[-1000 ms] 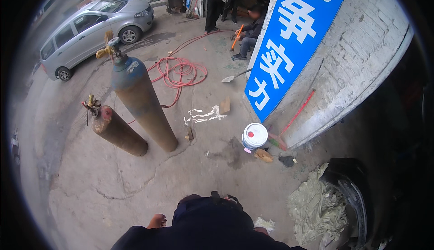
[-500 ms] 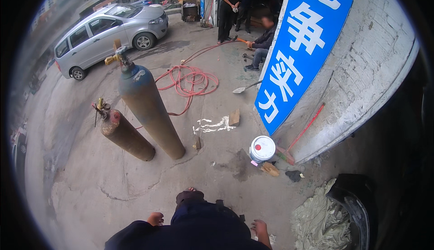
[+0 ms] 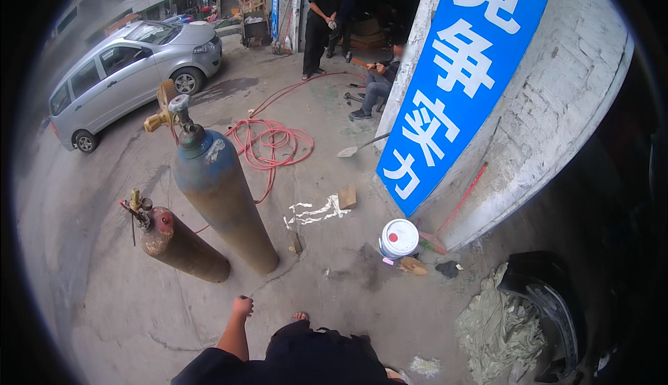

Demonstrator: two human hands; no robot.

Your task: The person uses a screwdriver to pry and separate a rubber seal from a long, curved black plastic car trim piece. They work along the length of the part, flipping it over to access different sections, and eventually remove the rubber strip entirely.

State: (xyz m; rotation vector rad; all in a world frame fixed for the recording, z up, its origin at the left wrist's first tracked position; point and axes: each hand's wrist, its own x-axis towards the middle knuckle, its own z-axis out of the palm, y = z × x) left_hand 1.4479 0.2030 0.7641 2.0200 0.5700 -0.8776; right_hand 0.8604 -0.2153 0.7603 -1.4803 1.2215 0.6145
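My left hand (image 3: 243, 306) is stretched forward at the lower middle, fingers curled in. A small dark spot shows by the fingers, and whether anything is inside the hand is hidden. It is apart from everything, nearest to two upright gas cylinders. The tall one (image 3: 226, 197) is rusty brown with a blue top, a valve and a brass regulator. The short brown one (image 3: 184, 246) has a reddish shoulder and its own valve fittings. My right hand is not visible; a small pale patch by my clothing at the lower edge is too little to identify.
A red hose (image 3: 271, 145) lies coiled behind the cylinders. Wood blocks (image 3: 347, 196) rest on the concrete. To the right are a white bucket (image 3: 400, 237), a red-handled broom (image 3: 465, 204), crumpled sheeting (image 3: 497, 326) and a black bumper (image 3: 550, 294). A silver van (image 3: 132, 72) and people (image 3: 323, 27) are farther off.
The cylinders appear larger and lower in view. My left hand has swung up and forward toward them. My right hand, visible before at the lower edge, has dropped out of sight.
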